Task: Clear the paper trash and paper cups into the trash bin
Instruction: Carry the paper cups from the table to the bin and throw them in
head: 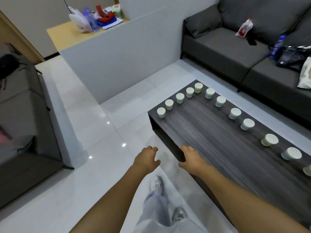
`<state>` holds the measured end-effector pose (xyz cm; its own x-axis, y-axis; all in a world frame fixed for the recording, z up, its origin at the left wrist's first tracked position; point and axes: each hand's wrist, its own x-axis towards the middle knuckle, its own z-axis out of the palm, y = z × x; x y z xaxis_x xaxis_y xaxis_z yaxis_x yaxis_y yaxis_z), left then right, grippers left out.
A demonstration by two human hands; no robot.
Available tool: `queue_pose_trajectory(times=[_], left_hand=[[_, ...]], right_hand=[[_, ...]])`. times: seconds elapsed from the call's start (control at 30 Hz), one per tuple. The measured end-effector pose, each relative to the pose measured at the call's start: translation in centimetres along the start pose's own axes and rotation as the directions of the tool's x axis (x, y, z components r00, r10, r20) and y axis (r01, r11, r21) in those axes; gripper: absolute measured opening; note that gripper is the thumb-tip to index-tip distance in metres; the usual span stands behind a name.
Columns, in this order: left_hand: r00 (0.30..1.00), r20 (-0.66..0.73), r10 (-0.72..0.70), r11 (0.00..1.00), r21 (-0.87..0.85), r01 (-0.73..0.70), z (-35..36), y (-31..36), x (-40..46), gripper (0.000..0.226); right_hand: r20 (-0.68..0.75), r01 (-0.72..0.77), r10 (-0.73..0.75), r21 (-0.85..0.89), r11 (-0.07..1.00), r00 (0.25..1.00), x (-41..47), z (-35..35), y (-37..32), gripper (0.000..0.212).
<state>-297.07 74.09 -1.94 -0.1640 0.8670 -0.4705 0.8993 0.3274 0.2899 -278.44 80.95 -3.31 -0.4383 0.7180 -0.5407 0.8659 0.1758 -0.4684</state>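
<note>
Along table (210, 132) edges, paper cups (180, 98) lined, both hands (147, 159) loosely curled, empty, open floor (101, 132) left.

12 paper cups (209, 93) on the table (210, 132): 5 in the row along the far short edge, 7 down the long side by the sofa, the last one cut off by the frame edge. 2 hands, left hand (146, 159) and right hand (191, 158), neither holding anything; 2 shoes (156, 184). 2 sofas (235, 44), 1 blue water bottle (277, 45) on the right one.
</note>
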Motion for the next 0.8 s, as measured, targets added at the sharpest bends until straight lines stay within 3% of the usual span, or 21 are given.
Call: queue_pose_trajectory(times=[0.47, 0.8], left_hand=[[1.000, 0.031, -0.001, 1.000, -0.013, 0.002, -10.0, -3.9, 24.3, 0.055], [0.995, 0.072, -0.072, 0.995, -0.060, 0.076, -10.2, -2.4, 36.0, 0.042]], right_hand=[[0.010, -0.107, 0.106, 0.034, 0.994, 0.994, 23.4, -10.1, -4.2, 0.074], [0.069, -0.167, 0.166, 0.012, 0.986, 0.984, 34.1, -14.6, -1.5, 0.072]])
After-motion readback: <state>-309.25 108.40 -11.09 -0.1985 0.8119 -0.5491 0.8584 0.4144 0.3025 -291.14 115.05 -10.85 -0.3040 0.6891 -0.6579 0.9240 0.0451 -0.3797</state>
